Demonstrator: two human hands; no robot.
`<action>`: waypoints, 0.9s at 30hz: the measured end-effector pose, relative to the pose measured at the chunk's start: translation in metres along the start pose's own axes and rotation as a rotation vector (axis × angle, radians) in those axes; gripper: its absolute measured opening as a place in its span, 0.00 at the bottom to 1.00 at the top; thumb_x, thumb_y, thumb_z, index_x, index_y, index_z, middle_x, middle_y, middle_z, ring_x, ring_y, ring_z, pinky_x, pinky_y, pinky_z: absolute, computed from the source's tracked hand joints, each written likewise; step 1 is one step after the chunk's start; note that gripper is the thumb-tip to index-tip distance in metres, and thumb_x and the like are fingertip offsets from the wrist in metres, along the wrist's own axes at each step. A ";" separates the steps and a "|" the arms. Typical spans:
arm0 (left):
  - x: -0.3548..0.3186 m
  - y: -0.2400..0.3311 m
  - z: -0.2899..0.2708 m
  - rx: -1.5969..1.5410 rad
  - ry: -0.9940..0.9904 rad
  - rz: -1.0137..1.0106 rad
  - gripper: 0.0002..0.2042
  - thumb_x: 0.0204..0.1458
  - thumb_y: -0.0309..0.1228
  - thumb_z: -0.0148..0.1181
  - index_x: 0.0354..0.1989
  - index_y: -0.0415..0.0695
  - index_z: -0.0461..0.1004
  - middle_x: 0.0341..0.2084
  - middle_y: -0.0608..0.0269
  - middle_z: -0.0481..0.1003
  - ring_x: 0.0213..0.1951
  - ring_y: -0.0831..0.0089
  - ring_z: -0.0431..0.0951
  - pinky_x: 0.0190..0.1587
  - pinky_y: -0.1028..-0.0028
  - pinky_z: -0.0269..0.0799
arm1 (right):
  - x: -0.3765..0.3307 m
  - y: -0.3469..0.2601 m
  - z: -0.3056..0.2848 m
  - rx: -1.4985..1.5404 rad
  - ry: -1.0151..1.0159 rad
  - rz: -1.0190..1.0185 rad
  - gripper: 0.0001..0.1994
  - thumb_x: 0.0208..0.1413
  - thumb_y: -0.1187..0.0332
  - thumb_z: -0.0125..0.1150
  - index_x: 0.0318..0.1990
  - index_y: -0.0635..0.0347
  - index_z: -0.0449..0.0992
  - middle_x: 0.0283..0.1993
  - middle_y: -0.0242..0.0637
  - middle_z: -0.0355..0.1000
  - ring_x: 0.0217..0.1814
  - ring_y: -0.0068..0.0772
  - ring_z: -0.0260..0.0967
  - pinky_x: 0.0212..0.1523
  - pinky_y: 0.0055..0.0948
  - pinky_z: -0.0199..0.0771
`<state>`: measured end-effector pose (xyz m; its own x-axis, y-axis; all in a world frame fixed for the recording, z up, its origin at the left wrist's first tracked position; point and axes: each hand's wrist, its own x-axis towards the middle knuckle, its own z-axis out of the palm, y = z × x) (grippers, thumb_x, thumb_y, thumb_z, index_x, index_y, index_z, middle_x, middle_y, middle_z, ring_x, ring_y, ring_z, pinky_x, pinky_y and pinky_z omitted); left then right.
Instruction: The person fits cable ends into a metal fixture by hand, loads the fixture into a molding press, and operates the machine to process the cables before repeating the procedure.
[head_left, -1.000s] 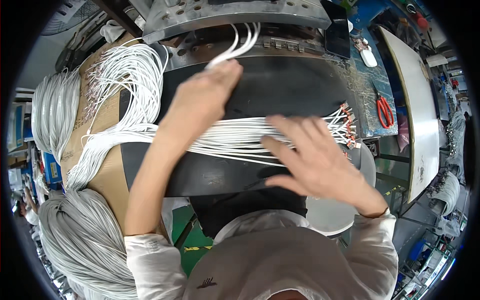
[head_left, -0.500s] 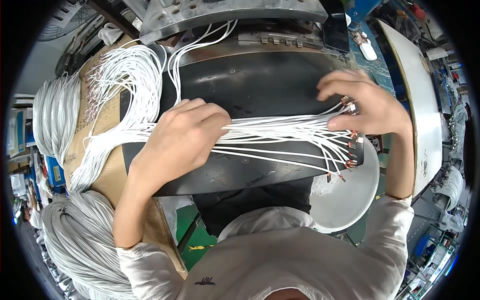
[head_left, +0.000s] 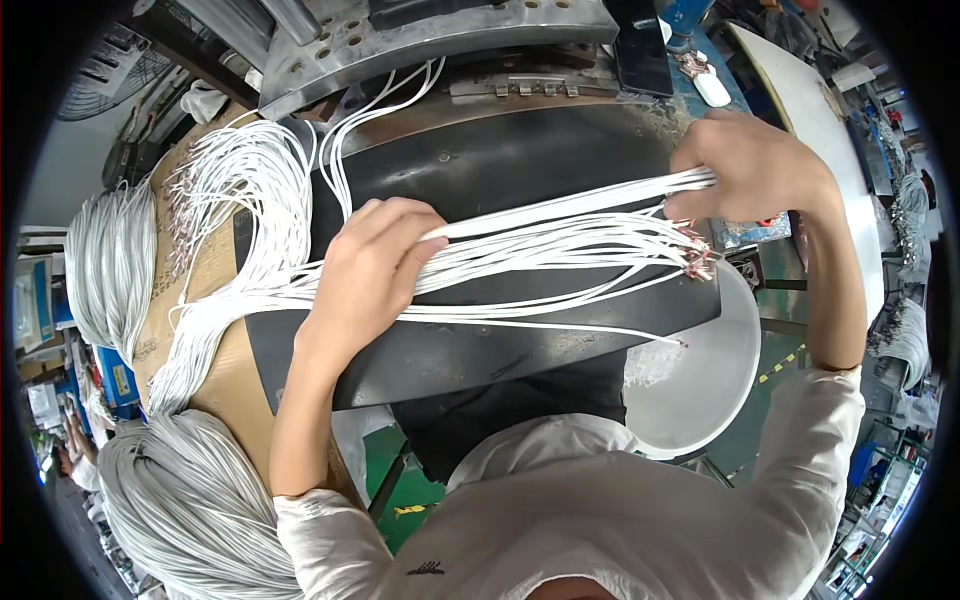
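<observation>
A bundle of thin white cables (head_left: 545, 250) lies across the black sheet, and my left hand (head_left: 375, 265) is closed over it near the middle. Further right, my right hand (head_left: 750, 165) grips the ends of a narrow group of white cables (head_left: 590, 203), lifted and pulled straight between the two hands. Its fingers hide those tips. Below it, the other cables end in small reddish terminals (head_left: 695, 258) at the sheet's right side. One cable lies apart nearer to me, its tip (head_left: 682, 344) over the bowl.
The black sheet (head_left: 520, 150) covers the bench below a metal machine plate (head_left: 440, 45). A white bowl (head_left: 690, 400) with small clear scraps stands at right. Coiled cable bundles (head_left: 190, 490) and a looped heap of white cables (head_left: 270, 170) are at left. A phone (head_left: 640, 50) leans at the back.
My right hand has closed on a group of cable ends and drawn them taut, up and to the right. The remaining ends are bunched closer together.
</observation>
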<state>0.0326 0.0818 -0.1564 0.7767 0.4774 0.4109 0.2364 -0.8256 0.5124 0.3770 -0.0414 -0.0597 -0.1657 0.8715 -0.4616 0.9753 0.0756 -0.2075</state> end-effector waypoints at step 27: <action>0.093 0.096 0.104 -1.367 -0.510 -0.614 0.12 0.67 0.36 0.53 0.40 0.38 0.74 0.30 0.65 0.76 0.25 0.86 0.67 0.28 0.83 0.62 | 0.034 0.069 0.027 0.948 0.201 -0.257 0.21 0.63 0.53 0.62 0.44 0.67 0.79 0.44 0.41 0.75 0.41 0.26 0.73 0.42 0.27 0.75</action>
<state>0.1884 0.0159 -0.1472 0.9378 0.2431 -0.2479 0.1117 0.4648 0.8784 0.4345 -0.0196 -0.1132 -0.2418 0.9554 -0.1696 0.3801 -0.0676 -0.9225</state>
